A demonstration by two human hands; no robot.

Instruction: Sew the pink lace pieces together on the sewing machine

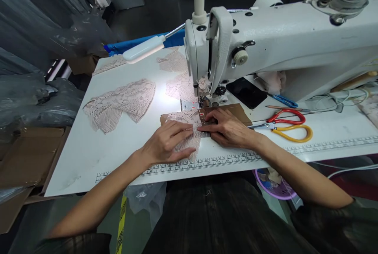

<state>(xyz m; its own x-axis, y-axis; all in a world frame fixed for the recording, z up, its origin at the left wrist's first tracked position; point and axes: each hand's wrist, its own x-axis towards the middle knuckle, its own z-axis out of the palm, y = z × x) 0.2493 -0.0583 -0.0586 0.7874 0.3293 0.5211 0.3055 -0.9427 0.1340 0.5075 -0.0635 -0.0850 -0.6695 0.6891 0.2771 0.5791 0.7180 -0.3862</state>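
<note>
A pale pink lace piece (189, 143) lies under the front of the sewing machine (203, 61), near its presser foot (203, 102). My left hand (168, 139) rests palm down on the lace, fingers spread and stretched out. From the other side, my right hand (226, 128) touches the lace's right edge with an extended fingertip. Its other fingers are bent and apart, and its thumb is partly hidden. Beneath that hand is a brown board (236, 113), and part of the metal needle plate shows there too.
More lace (121, 102) lies to the left. A lamp (144, 49) lights the lace behind. To the right are scissors (283, 125) with red and yellow handles, a black phone (247, 92) and blue snips (283, 99). A ruler strip (236, 161) follows the table's front edge.
</note>
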